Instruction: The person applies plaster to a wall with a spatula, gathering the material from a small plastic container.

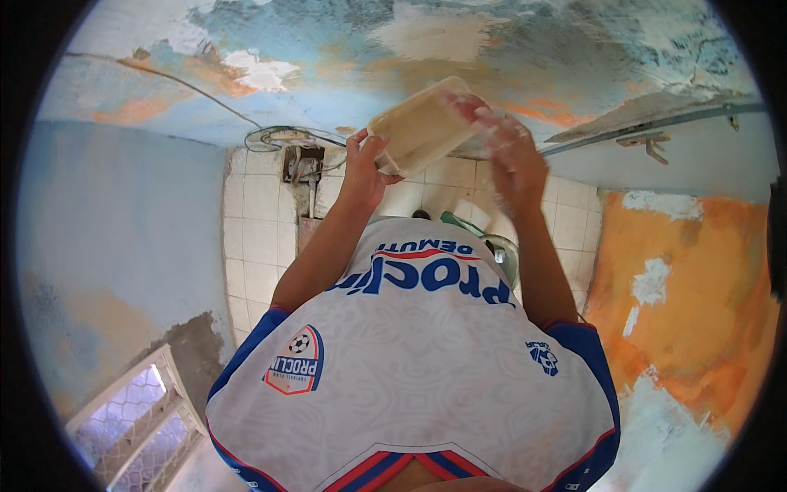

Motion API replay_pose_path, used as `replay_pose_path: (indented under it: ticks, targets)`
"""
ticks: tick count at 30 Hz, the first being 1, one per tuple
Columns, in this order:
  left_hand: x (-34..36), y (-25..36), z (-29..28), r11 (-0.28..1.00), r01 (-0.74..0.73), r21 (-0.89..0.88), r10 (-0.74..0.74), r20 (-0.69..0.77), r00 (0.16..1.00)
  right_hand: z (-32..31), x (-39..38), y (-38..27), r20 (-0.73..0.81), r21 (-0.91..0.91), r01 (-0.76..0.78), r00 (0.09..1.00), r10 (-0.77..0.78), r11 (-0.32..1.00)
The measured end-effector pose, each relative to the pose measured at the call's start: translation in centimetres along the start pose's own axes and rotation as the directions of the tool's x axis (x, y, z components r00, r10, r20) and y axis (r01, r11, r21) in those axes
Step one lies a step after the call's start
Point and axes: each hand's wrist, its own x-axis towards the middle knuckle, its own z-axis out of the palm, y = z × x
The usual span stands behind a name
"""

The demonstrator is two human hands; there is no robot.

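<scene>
My left hand point(369, 168) is closed on the left end of a cream-coloured rectangular plastic tub point(422, 129), fingers at its rim and underside. The tub is held up in front of the patchy wall, its hollow side toward me. At the tub's right end is my right hand point(512, 156), smeared by motion and coated with white paste or powder. Something reddish shows at its fingertips; whether that is a held thing or the fingers themselves, I cannot tell.
The patchy blue, white and orange wall point(328, 45) stands ahead. A dark cable point(188, 86) runs along it to a coil above a broken tile opening point(302, 164). Tiles point(254, 238) lie below. A metal bracket point(648, 143) juts out at right; a mesh-pane window point(139, 418) is lower left.
</scene>
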Motion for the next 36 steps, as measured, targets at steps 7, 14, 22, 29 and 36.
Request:
replay_pose_path:
  ticks: [7,14,22,29,36]
  targets:
    - [-0.6,1.2,0.7,0.995,-0.008,-0.095,0.005,-0.033,0.999,5.1,-5.2,-0.9,0.207,-0.104,0.054,0.978,-0.031,0.993]
    - [-0.5,1.2,0.1,0.989,0.078,-0.126,-0.09,-0.089,0.992,2.2,-4.6,-1.6,0.296,-0.212,0.067,0.955,-0.002,0.975]
    - [-0.4,1.2,0.3,0.987,0.071,-0.141,-0.081,-0.064,0.995,0.8,-3.1,0.7,-0.166,0.565,-0.535,0.672,0.722,0.628]
    - [-0.9,1.2,0.8,0.982,0.074,-0.171,-0.074,0.006,0.997,4.0,-5.8,3.0,-0.06,0.889,-0.343,0.571,0.819,0.304]
    - [-1.5,0.6,0.5,0.999,-0.042,-0.017,0.04,-0.073,0.996,0.9,-3.3,4.8,-0.027,0.588,-0.613,0.637,0.77,0.528]
